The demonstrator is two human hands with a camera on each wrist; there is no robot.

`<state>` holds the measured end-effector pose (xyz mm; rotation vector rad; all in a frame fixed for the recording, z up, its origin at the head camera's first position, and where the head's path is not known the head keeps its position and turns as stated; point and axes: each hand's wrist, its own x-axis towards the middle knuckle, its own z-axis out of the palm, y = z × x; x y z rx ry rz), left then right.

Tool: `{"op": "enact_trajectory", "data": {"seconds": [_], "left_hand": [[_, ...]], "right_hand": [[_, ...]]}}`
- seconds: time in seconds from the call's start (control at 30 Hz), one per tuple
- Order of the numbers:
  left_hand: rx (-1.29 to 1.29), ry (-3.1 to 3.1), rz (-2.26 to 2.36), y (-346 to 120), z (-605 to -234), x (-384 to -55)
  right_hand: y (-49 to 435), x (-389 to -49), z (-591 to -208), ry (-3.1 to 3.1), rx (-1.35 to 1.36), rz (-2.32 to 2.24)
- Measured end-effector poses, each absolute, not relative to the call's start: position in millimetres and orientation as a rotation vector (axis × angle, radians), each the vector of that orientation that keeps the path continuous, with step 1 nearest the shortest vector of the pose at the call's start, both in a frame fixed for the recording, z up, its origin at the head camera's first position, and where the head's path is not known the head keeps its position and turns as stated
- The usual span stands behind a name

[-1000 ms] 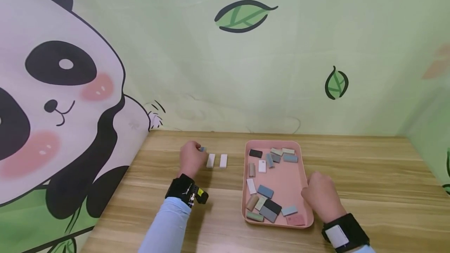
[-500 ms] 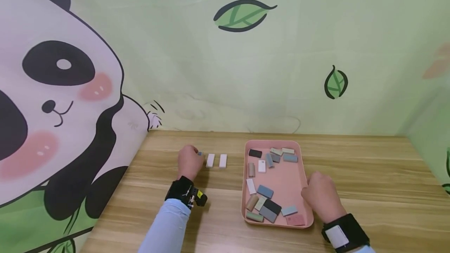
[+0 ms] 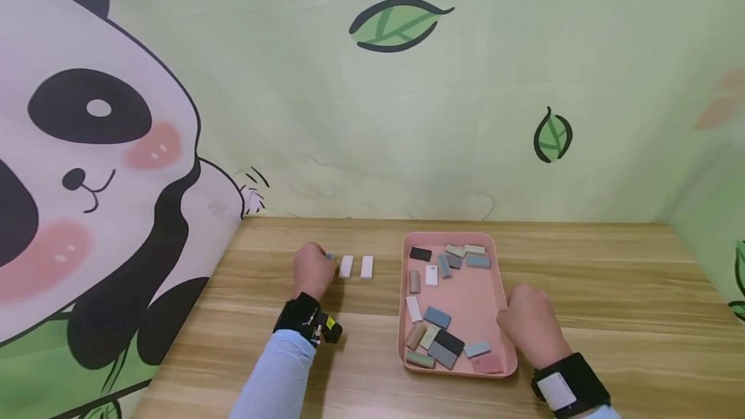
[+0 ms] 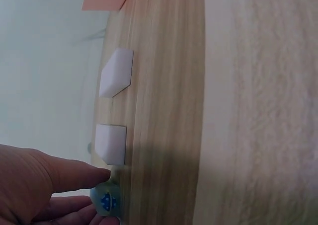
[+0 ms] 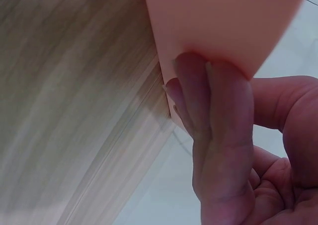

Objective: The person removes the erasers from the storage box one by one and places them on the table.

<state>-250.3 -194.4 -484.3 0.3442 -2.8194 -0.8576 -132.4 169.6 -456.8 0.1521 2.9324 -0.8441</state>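
Note:
Between the thumb and fingers of my left hand is a small pale blue-green block with a blue, white-dotted picture on it. Most of this block is hidden by the hand in the head view. It stands on the wood table, just left of two white blocks, the nearer and the farther, spaced in a row. My right hand holds the right side of a pink tray. In the right wrist view its fingertips press the outer wall, with the thumb up at the rim.
Several blocks lie scattered in the tray, among them a black one, a blue one, a green one and a pink one. A green cloth wall with a printed panda rises behind the table.
My left hand has come slightly nearer and lower with the blue-green block, level with the white row. The right hand keeps its place on the tray. The head view has shifted a little.

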Motion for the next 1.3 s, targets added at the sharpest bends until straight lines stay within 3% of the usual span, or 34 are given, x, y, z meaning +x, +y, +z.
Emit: {"op": "enact_trajectory", "data": {"seconds": [0.33, 0.63, 1.1, 1.3], "left_hand": [[0.328, -2.834, -0.799, -193, -483, -250], [0.197, -2.831, -0.752, -174, -446, -241], [-0.297, -2.900, -0.876, -104, -394, -215], [-0.632, -2.966, -0.860, -63, -393, -190]], "right_hand": [[170, -131, -456, 2.930, 0.139, -0.854], [169, -131, -451, 2.888, 0.166, -0.857], [167, -131, -451, 2.866, 0.179, -0.887], [168, -130, -451, 2.860, 0.177, -0.889]]}}
